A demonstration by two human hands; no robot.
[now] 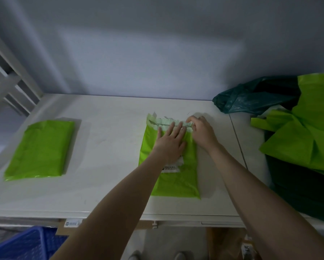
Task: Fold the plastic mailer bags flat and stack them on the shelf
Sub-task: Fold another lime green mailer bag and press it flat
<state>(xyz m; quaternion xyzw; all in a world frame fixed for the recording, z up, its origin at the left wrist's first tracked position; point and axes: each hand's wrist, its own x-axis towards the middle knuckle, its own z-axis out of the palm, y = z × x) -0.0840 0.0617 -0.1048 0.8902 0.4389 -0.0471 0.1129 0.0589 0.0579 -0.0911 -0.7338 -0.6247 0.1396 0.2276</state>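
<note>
In the middle of the frame a green mailer bag [173, 177] lies flat on the white shelf [104, 147]. My left hand [169, 145] presses palm-down on its upper half, fingers spread. My right hand [201, 132] is just beside it, fingertips pinching the bag's torn pale top edge. At the left of the frame a stack of folded green bags [40, 150] rests on the same shelf. At the right edge, loose green bags [305, 132] spill over a dark green sack [251, 99].
</note>
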